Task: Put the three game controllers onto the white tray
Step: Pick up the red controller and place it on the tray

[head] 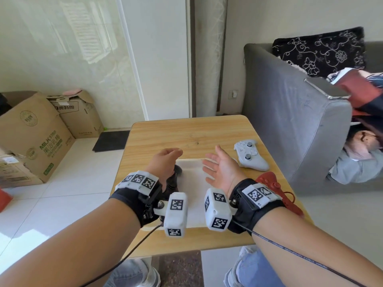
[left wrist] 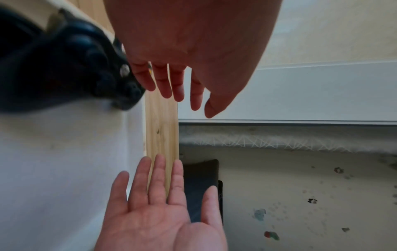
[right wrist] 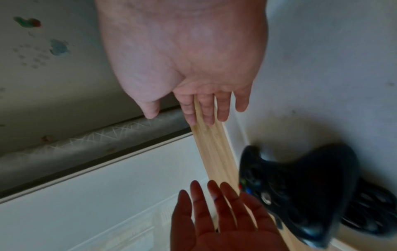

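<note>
At frame centre, left hand (head: 165, 160) and right hand (head: 220, 165) hover over the white tray (head: 192, 175), fingers spread, holding nothing. Black controller (head: 175, 179) lies on the tray's left part. White controller (head: 249, 154) and red controller (head: 273, 183) lie on the desk (head: 186, 133), right of the tray.

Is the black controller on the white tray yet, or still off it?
On: the black controller rests on the white tray, by its left edge; both hands are open.

"MILK STRIP" printed on cardboard box (head: 35, 137).
</note>
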Available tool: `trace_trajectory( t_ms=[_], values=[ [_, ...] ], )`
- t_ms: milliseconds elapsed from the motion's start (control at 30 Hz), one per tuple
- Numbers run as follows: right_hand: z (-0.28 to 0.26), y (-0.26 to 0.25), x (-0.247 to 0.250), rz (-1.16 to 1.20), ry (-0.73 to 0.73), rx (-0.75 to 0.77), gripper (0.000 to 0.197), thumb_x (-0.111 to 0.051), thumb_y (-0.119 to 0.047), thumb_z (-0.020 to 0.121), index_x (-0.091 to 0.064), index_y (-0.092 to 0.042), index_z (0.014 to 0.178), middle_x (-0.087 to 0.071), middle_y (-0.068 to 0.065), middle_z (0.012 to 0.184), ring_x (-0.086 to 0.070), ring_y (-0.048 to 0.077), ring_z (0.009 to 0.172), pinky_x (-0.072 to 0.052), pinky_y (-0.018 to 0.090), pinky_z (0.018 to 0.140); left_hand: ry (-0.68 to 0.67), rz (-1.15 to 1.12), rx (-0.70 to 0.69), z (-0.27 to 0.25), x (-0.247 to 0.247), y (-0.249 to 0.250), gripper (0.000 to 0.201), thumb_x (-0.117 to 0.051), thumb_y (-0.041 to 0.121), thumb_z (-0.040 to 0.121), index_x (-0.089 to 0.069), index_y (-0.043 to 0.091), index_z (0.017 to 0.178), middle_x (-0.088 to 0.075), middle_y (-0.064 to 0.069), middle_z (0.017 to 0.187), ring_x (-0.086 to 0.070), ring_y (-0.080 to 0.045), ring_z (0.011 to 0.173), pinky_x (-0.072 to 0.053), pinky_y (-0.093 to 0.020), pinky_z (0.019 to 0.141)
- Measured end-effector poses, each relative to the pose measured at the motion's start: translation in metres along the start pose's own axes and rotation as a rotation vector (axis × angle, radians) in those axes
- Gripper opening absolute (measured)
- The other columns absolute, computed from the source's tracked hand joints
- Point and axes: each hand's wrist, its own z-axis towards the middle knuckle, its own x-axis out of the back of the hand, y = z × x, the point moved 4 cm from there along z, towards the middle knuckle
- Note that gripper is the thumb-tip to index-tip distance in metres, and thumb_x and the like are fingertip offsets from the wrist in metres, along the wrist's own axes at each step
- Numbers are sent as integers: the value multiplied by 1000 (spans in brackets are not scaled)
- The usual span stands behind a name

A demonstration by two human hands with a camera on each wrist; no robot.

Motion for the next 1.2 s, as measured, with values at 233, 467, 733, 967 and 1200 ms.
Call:
trace_trajectory(
  t_ms=[233, 467, 733, 967, 1200],
  values=[
    [-21, -47, 80, -110, 225, 113, 50, -45, -47, 95, -60, -13, 128, -61, 3, 113, -53, 20, 102, -35, 37, 92, -279, -122, 225, -26, -91, 3, 17, -59, 31, 92, -64, 16, 98, -61, -1, 102, -56, -20, 98, -44, -35, 83],
    [-37, -57, 159, -265, 395, 84, 47, -53, -33, 94, -56, -6, 133, -57, 8, 123, -48, 20, 106, -30, 30, 86, -415, -32, 332, -62, -164, -21, 17, -56, 29, 93, -63, 13, 90, -60, -2, 91, -56, -20, 87, -49, -27, 54],
    [-32, -28, 212, -390, 455, -57, 62, -59, -40, 89, -48, -8, 141, -51, 11, 144, -50, 30, 125, -37, 33, 86, -409, -3, 358, -78, -201, -46, 44, -53, 36, 95, -56, 10, 130, -58, -7, 127, -56, -27, 105, -53, -36, 67],
    [-21, -9, 214, -422, 368, -103, 38, -63, -33, 88, -62, -8, 117, -67, 15, 93, -66, 30, 83, -54, 47, 90, -448, -28, 398, -90, -210, -42, 31, -44, 37, 99, -56, 16, 81, -57, 4, 73, -58, -16, 61, -47, -24, 43],
    [-14, -5, 220, -361, 319, -155, 43, -63, -45, 86, -65, -8, 108, -72, 16, 91, -70, 32, 82, -55, 48, 88, -436, -134, 456, -83, -223, -52, 38, -48, 48, 95, -66, 14, 94, -74, -4, 80, -66, -21, 70, -53, -31, 59]
  ],
)
